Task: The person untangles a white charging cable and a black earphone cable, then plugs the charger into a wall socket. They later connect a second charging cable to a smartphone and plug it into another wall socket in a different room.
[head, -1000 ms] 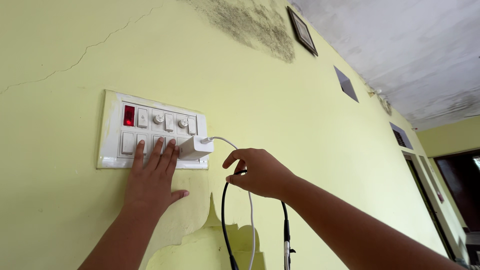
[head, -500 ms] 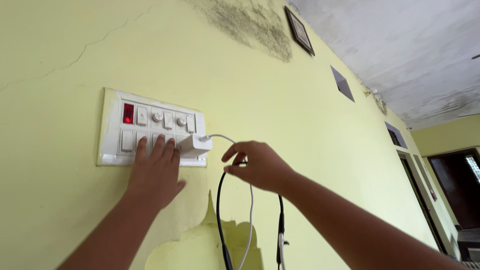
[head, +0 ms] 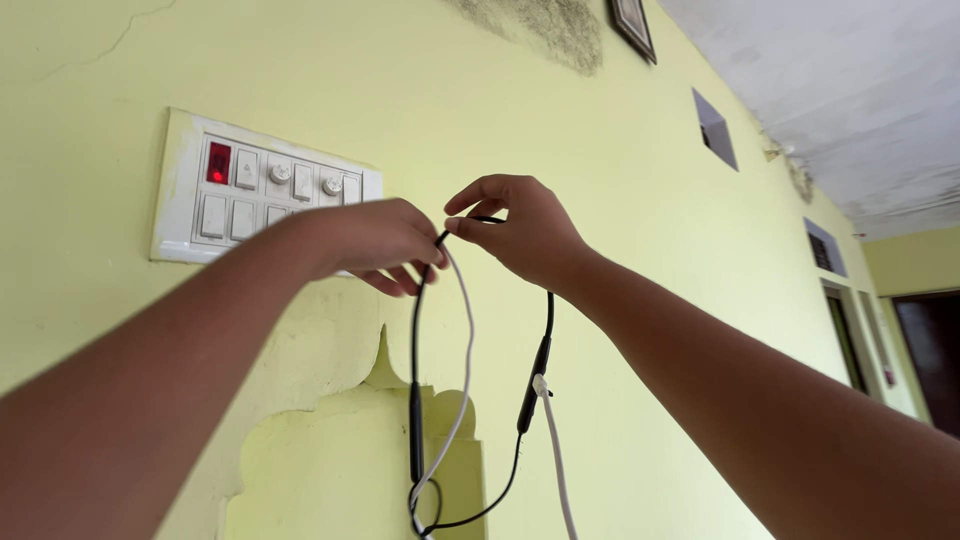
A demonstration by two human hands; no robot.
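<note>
**Head view: both hands met on the black neckband cord below the switchboard**

Head camera showed the left hand (head: 375, 245) off the switchboard (head: 255, 190), where a second earlier its fingers had lain flat across the lower row of switches; it had come across to the right, fingers curled, closing on the top of the black neckband cord (head: 416, 350) just beside the board's lower right corner; the right hand (head: 525, 235) had kept its pinch on the same cord, thumb and forefinger clamped at the top of the loop, and now sat almost touching the left; so the hands were together, both gripping the cord, where before they had been apart.

The white charger plugged at the board's lower right corner was hidden behind the left hand, so I could not tell whether it was still seated; its white cable (head: 462, 350) hung down between the two black strands, ending at the right strand's thicker module (head: 534, 385); the red indicator (head: 218, 163) at the board's upper left corner glowed as before. Judging from this, work had passed from the switches to the cord itself.
</note>
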